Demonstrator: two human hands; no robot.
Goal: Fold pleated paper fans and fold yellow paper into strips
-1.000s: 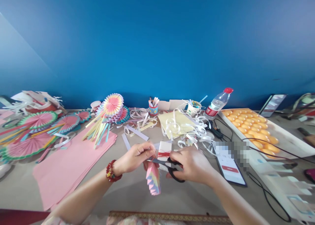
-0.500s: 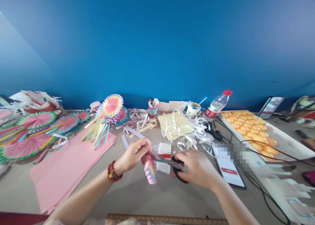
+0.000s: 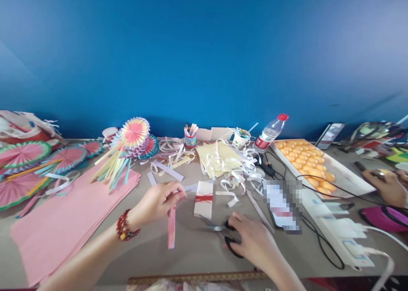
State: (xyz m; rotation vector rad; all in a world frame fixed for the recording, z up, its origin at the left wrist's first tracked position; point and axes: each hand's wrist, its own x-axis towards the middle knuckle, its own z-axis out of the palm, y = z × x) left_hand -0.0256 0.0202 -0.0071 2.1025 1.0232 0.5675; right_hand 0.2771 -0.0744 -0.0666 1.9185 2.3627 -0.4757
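Observation:
Pinched in my left hand (image 3: 161, 202) is a folded paper strip (image 3: 171, 231), pink and hanging down, seen edge-on. My right hand (image 3: 247, 240) has its fingers at the black handles of the scissors (image 3: 216, 228), which are low over the table with their blades a little apart, pointing left. The blades are clear of the folded paper. Between the hands and farther back lies a white card wound with red thread (image 3: 203, 199). Behind my left hand are some lilac paper strips (image 3: 168, 170).
Pink paper sheets (image 3: 66, 214) and pleated paper fans (image 3: 135, 131) spread on the left. White paper curls (image 3: 229, 182) lie behind the card. On the right are a phone (image 3: 282, 208), a power strip (image 3: 338, 227), a tray of orange domes (image 3: 304, 163) and another person's hand (image 3: 390, 187).
The scissors have moved from the folded paper down toward the table. My left hand has turned the paper so it hangs narrow. The view has swung right, and another person's hand has appeared.

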